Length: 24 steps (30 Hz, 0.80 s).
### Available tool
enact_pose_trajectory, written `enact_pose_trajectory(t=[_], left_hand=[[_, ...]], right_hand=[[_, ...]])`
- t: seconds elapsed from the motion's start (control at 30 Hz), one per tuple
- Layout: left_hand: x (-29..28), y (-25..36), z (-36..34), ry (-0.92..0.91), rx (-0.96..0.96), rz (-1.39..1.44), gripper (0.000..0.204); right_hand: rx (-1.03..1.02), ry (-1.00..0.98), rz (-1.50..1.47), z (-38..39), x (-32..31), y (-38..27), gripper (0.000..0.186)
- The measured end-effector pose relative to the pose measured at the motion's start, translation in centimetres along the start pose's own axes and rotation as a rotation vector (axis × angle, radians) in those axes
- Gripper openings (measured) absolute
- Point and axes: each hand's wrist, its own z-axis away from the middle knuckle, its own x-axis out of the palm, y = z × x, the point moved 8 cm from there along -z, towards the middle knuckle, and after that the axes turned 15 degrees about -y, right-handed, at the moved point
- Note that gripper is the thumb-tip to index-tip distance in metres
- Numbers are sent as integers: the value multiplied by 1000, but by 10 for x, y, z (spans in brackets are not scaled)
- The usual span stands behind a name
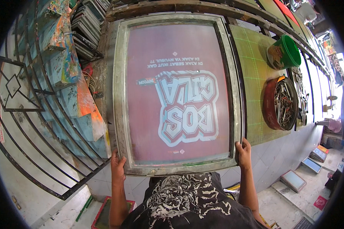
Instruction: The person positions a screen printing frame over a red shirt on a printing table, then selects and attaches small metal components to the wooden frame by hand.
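Observation:
A large screen-printing frame (122,95) lies in front of me, its worn grey border around a reddish-purple mesh with a pale stencil of block lettering that appears upside down. My left hand (119,165) grips its near left corner, thumb on top and fingers curled under the edge. On the near right side, my right hand (243,152) holds the border the same way. Both hands' fingertips are partly hidden beneath the wood. The frame's near edge comes close to my dark printed shirt (183,202).
Right of the frame, a green gridded board (252,57) carries a green bucket (290,51) and a round red tin (271,103) of metal pieces. At left are paint-stained steps (88,126), a black metal railing (46,126) and stacked frames (86,24). More small screens (293,180) lie on the floor.

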Motion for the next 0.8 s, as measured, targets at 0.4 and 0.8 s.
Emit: enact_pose_trajectory(t=[0.4,0.8], left_hand=[[-2,-4,0,7,-12,42,48],[-9,-6,4,62,-13,-60,54]], right_hand=[[-24,8,-22,0,-1,3,28],[38,10,-22,0,3,-2,30]])
